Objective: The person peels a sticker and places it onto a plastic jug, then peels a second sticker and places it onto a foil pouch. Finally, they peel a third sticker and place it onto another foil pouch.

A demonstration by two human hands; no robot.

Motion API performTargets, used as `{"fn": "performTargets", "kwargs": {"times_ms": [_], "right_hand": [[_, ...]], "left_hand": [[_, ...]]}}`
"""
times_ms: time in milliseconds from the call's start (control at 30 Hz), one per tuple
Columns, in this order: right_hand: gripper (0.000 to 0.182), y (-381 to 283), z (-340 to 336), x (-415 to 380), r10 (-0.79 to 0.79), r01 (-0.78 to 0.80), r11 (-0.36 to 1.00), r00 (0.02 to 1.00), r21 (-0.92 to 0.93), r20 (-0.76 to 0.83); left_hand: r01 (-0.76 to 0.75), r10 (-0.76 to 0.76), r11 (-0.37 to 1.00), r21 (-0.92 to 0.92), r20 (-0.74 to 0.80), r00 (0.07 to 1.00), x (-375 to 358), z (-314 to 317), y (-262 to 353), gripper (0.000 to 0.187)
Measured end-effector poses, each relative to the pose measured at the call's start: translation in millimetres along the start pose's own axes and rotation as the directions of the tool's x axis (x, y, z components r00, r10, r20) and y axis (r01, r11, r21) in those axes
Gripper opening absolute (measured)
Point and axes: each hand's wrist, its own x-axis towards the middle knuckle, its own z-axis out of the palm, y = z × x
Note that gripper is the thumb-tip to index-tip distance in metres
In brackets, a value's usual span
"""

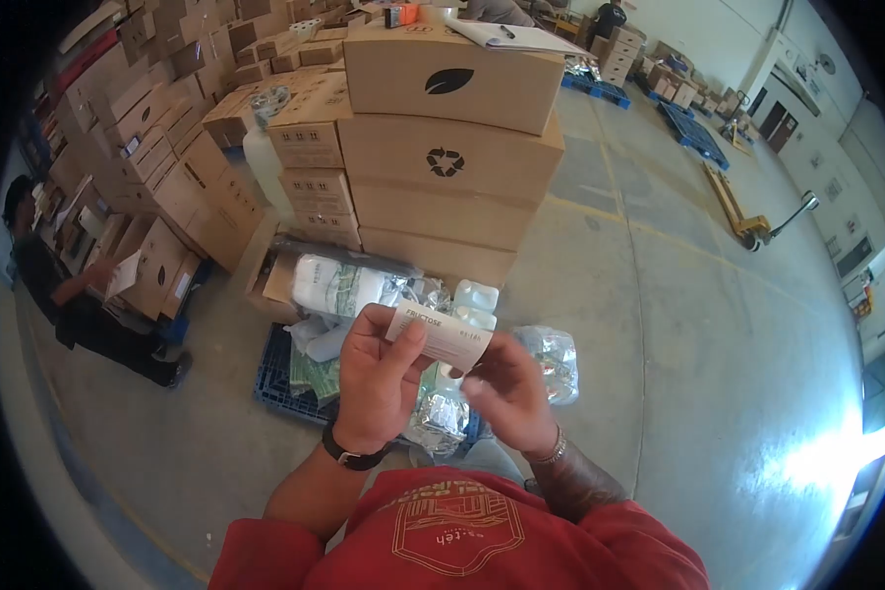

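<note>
A white label (440,335) printed "FRUCTOSE" is held up in front of my chest. My left hand (377,374) pinches its left part, thumb on the printed face and fingers behind. At the label's right edge, my right hand (513,393) has its fingers curled around the lower corner, the tips partly hidden. Below and behind the label are clear plastic jugs (476,298), a silver foil pack (437,421) and a white plastic-wrapped pack (336,285). They rest on a blue pallet (277,379).
Tall cardboard boxes (452,162) are stacked ahead, with a clipboard (516,37) on top. A clear-wrapped bundle (551,364) sits at the right. Another person (79,285) holding paper stands at the left by more boxes. A yellow pallet jack (742,211) stands on the floor at right.
</note>
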Motion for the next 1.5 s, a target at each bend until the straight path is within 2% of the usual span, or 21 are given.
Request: {"fn": "performTargets", "kwargs": {"times_ms": [67, 100, 167, 200, 300, 367, 433, 467, 500, 533, 567, 633, 667, 733, 933, 1033, 1167, 1200, 1267, 1367, 1500], "right_hand": [[0.029, 3.8, 14.2, -3.0, 0.082, -0.079, 0.995, 0.996, -0.064, 0.044], [0.024, 5.6, 11.8, -4.5, 0.116, -0.115, 0.993, 0.992, -0.027, 0.049], [0.022, -0.4, 11.9, -3.8, 0.076, -0.076, 0.997, 0.996, 0.003, 0.045], [0.02, -3.2, 12.0, -4.3, 0.047, -0.048, 0.998, 0.998, 0.033, 0.04], [0.017, -19.3, 13.4, -6.5, 0.036, -0.041, 0.997, 0.997, 0.067, 0.064], [0.017, -27.0, 14.1, -8.2, 0.047, -0.054, 0.996, 0.995, 0.074, 0.09], [0.016, -35.0, 16.3, -7.5, 0.061, -0.048, 0.994, 0.988, -0.097, 0.142], [0.016, -40.8, 17.6, -5.4, 0.061, -0.046, 0.994, 0.987, -0.099, 0.147], [0.015, -47.6, 20.1, -4.2, 0.039, 0.009, 0.969, 0.981, -0.247, 0.19], [0.014, -53.1, 22.3, -4.0, 0.023, 0.072, 0.919, 0.972, -0.387, 0.234], [0.014, -56.2, 25.1, -4.5, 0.019, 0.076, 0.918, 0.972, -0.389, 0.235], [0.015, -59.8, 31.9, -4.5, -0.112, 0.185, 0.875, 0.976, -0.448, 0.185], [0.015, -61.6, 34.4, -3.6, -0.119, 0.191, 0.873, 0.976, -0.449, 0.184], [0.019, -63.5, 37.1, -3.0, -0.286, 0.3, 0.792, 0.952, -0.532, 0.112], [0.026, -72.2, 36.3, 6.1, -0.445, 0.488, 0.597, 0.862, -0.637, 0.243], [0.026, -70.9, 39.4, 5.7, -0.495, 0.49, 0.571, 0.846, -0.659, 0.199], [0.027, -70.4, 39.4, 7.1, -0.467, 0.48, 0.562, 0.856, -0.674, 0.22], [0.027, -72.2, 40.1, 7.1, -0.429, 0.455, 0.599, 0.877, -0.659, 0.215], [0.028, -73.7, 39.6, 8.9, -0.393, 0.43, 0.633, 0.895, -0.644, 0.211], [0.027, -75.1, 38.1, 10.4, -0.379, 0.432, 0.649, 0.897, -0.626, 0.227], [0.027, -74.2, 36.1, 12.0, -0.443, 0.527, 0.582, 0.844, -0.62, 0.302]], "left_hand": [[-0.057, 0.057, 0.998, 0.011, 0.008, 0.998, -10.9, 0.0, -0.6, 0.016], [-0.059, 0.059, 0.998, 0.009, 0.012, 0.998, -16.3, -2.6, -1.6, 0.016], [-0.136, 0.134, 0.98, 0.146, 0.026, 0.991, -25.3, -12.5, -2.2, 0.018], [-0.134, 0.13, 0.98, 0.147, 0.034, 0.991, -31.8, -19.1, -0.7, 0.018], [-0.081, 0.056, 0.976, 0.204, 0.127, 0.99, -38.7, -29.4, 11.7, 0.024], [0.061, -0.105, 0.969, 0.238, 0.175, 0.979, -39.7, -20.8, 27.9, 0.04], [0.077, -0.124, 0.971, 0.227, 0.204, 0.971, -34.1, -15.1, 36.9, 0.042], [0.094, -0.144, 0.972, 0.217, 0.229, 0.963, -31.4, -12.2, 40.4, 0.044], [0.091, -0.141, 0.972, 0.215, 0.228, 0.963, -31.3, -7.9, 44.0, 0.044], [0.012, -0.121, 0.923, 0.384, 0.261, 0.958, -31.1, -2.2, 47.0, 0.037], [-0.075, -0.107, 0.84, 0.537, 0.299, 0.948, -31.3, 2.2, 48.8, 0.031], [-0.087, -0.083, 0.849, 0.522, 0.295, 0.952, -32.4, 6.2, 49.9, 0.025], [-0.097, -0.061, 0.856, 0.508, 0.286, 0.956, -32.4, 7.9, 50.6, 0.019], [-0.104, -0.048, 0.847, 0.522, 0.269, 0.962, -35.8, 11.2, 52.5, 0.018], [-0.211, 0.033, 0.816, 0.539, 0.321, 0.946, -30.0, 14.2, 55.7, 0.019], [-0.246, 0.052, 0.783, 0.572, 0.334, 0.941, -27.3, 18.1, 60.3, 0.018], [-0.324, 0.094, 0.732, 0.599, 0.382, 0.919, -24.3, 19.9, 64.7, 0.016], [-0.321, 0.091, 0.734, 0.599, 0.382, 0.92, -22.5, 19.3, 65.3, 0.016], [-0.479, 0.156, 0.613, 0.628, 0.498, 0.853, -17.5, 17.8, 67.5, 0.018], [-0.532, 0.168, 0.538, 0.654, 0.535, 0.828, -14.0, 20.1, 73.1, 0.021], [-0.598, 0.204, 0.469, 0.65, 0.579, 0.79, -12.8, 19.0, 78.5, 0.021]]}}
